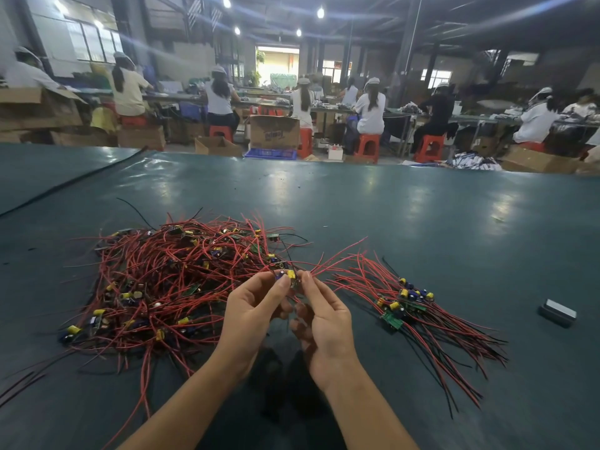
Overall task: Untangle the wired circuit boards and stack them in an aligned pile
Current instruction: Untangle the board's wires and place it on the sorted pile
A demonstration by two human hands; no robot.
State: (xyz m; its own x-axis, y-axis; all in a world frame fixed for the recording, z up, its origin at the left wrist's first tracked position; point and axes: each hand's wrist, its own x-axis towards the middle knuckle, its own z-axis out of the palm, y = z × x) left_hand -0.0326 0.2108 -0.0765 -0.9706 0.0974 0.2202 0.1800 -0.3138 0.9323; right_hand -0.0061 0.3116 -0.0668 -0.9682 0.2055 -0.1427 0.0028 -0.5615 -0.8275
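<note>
A big tangled heap of small circuit boards with red and black wires (pixel 168 277) lies on the dark green table, left of centre. Between my hands is one small board (pixel 290 276) with a yellow part and a blue capacitor. My left hand (pixel 251 315) pinches it from the left. My right hand (pixel 319 319) pinches its right end, where red wires fan out to the upper right. To the right lies an aligned pile of boards (pixel 404 303), their wires trailing toward the lower right.
A small grey box (pixel 557 312) sits on the table (pixel 406 206) at the far right. A black cable (pixel 65 183) runs across the table's far left. Beyond the table, several seated workers, red stools and cardboard boxes (pixel 274 131).
</note>
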